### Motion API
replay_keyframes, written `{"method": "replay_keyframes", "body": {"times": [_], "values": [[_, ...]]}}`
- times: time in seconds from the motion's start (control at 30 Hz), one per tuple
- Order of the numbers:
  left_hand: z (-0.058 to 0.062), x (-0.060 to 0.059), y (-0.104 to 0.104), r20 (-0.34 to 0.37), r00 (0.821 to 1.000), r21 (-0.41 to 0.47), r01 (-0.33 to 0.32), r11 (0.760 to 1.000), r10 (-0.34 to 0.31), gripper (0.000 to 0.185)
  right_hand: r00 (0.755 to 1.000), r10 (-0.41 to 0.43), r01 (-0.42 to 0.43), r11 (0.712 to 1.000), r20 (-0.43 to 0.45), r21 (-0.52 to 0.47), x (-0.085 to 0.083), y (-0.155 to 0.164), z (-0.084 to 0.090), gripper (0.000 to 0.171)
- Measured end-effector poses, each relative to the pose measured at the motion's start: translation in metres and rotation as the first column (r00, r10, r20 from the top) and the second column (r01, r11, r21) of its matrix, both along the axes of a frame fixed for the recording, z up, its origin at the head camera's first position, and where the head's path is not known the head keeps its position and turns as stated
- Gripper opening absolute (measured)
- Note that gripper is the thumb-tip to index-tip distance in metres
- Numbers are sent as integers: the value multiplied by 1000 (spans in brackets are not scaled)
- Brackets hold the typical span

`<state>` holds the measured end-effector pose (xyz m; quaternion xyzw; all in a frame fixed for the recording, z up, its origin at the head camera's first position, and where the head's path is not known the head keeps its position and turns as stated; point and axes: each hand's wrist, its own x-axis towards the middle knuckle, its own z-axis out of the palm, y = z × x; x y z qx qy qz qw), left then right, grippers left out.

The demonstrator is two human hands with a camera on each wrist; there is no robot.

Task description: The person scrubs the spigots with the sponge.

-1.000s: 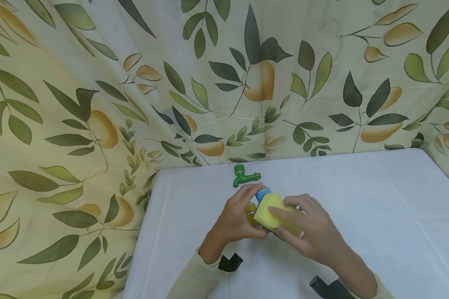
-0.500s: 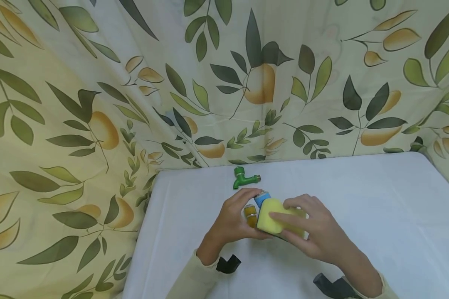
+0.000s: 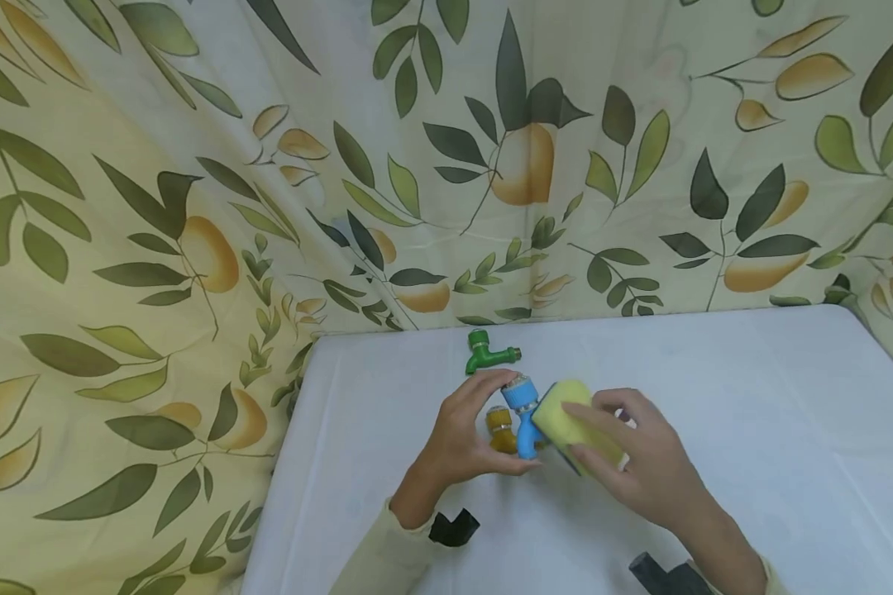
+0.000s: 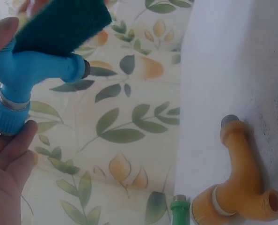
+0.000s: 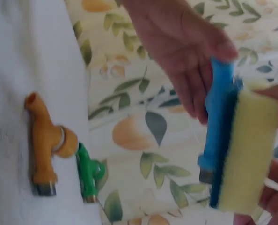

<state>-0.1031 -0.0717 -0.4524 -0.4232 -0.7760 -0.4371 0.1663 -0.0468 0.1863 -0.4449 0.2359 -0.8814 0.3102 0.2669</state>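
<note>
My left hand [image 3: 467,438] holds a blue plastic tap [image 3: 524,413] above the white table [image 3: 714,397], fingers curled round it. In the left wrist view the blue tap [image 4: 26,77] sits between thumb and fingers. My right hand [image 3: 640,463] grips a yellow sponge [image 3: 576,426] with a dark green scouring side and presses it against the tap's right side. The right wrist view shows the sponge [image 5: 249,150] flat against the blue tap [image 5: 217,122]. An orange tap [image 3: 500,428] lies on the table just under the left hand.
A green tap [image 3: 487,351] lies near the table's back edge. The orange tap [image 4: 239,183] and the green tap [image 5: 88,174] lie side by side close to the left edge. A leaf-patterned curtain [image 3: 193,207] hangs behind and to the left.
The sponge has slid off the top of the blue tap to its right side, so the tap now shows in full. The left hand has barely moved.
</note>
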Motion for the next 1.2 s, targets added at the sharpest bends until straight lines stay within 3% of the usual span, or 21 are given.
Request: {"method": "replay_keyframes", "body": {"times": [0.1,0.2,0.37,0.5,0.63,0.8,0.93,1.1,1.2], "values": [[2,1,1,7,1000,0,-2,1000,2,106,1000,18,-18,999,-23,-31,0,-3,-3,38],[2,2,2,11,1000,7,2,1000,-2,105,996,-44,41,998,-73,-44,-1,-6,-5,51],[2,2,2,49,999,23,22,999,-23,101,992,31,-34,999,-119,-29,0,-12,-2,49],[0,4,4,86,995,0,49,999,-49,99,992,37,-39,999,-122,-20,0,-16,3,47],[-2,5,7,97,992,-20,80,997,-77,98,989,104,-105,995,-103,5,0,-16,6,46],[-4,3,8,91,992,-30,86,996,-83,99,997,52,-52,999,-51,4,-1,-15,5,50],[-6,2,7,94,993,-42,80,996,-76,99,994,106,-106,994,-33,21,-1,-13,1,45],[-6,3,6,90,993,-43,84,996,-80,100,997,73,-73,997,10,-2,-3,-10,-1,46],[-6,4,5,86,993,-51,87,995,-82,99,992,123,-123,992,8,-4,-1,-10,-1,46]]}}
